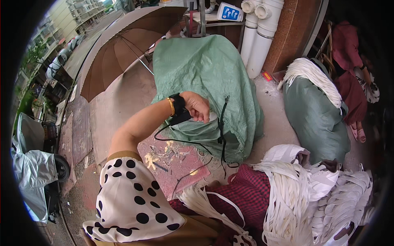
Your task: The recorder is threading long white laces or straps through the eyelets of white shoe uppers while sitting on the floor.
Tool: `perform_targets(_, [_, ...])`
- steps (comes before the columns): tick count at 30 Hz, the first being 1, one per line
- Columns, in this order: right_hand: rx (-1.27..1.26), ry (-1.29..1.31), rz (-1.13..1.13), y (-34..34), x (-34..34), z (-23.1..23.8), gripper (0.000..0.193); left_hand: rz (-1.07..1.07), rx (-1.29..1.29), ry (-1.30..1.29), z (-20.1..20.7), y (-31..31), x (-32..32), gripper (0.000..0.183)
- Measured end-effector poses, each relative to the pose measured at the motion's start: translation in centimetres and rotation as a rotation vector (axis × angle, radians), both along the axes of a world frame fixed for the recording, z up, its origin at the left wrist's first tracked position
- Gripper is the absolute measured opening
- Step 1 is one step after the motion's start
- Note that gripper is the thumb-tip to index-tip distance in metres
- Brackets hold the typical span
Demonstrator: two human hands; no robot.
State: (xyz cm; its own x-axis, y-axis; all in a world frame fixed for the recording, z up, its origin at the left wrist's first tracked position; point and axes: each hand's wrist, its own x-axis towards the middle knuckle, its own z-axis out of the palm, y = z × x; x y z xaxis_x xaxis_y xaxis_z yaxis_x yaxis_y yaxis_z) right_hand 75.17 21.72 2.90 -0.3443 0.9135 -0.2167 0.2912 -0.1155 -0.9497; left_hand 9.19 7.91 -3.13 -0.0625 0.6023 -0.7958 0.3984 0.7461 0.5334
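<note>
My left hand (pixel 198 107) reaches out over the near side of a large green woven sack (pixel 205 61). Its fingers are curled downward, and a pale edge (pixel 213 117) shows just beside them; what they hold, if anything, is hidden. On that wrist sit a yellow band and a black strapped device (pixel 179 110) with a thin black cable (pixel 193 142) trailing from it. A black cord (pixel 222 127) hangs down the sack's front, right of the hand. On my lap, over a red-and-black checked cloth (pixel 246 192), lie bundles of white strips (pixel 287 201). My right hand does not show.
An open brown umbrella (pixel 119 49) stands at left of the sack. Another green sack (pixel 314 115) topped with white strips stands at right, near a person in dark red (pixel 349 61). White pipes (pixel 258 37) rise behind. Yellow scraps (pixel 151 160) litter the floor.
</note>
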Motion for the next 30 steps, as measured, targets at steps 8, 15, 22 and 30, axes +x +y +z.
perform_targets(8, [-0.044, -0.084, -0.034, -0.9, -1.6, 0.7, 0.044, 0.45, 0.989, 0.847, 6.1, 0.0, -14.1, 0.05])
perform_targets(15, [-0.077, -0.108, -0.06, -1.1, -2.2, 0.8, 0.044, 0.262, 0.564, 0.772, 13.8, 1.6, -18.4, 0.027])
perform_targets(22, [-0.09, -0.132, -0.094, -1.6, -1.0, 1.3, 0.045, 0.411, 0.769, 1.167, 1.0, -0.3, -17.3, 0.038])
perform_targets(30, [-0.118, -0.161, -0.164, -2.5, -0.6, 2.2, 0.046, 0.221, 0.987, 1.514, -6.4, 4.4, -18.1, 0.036])
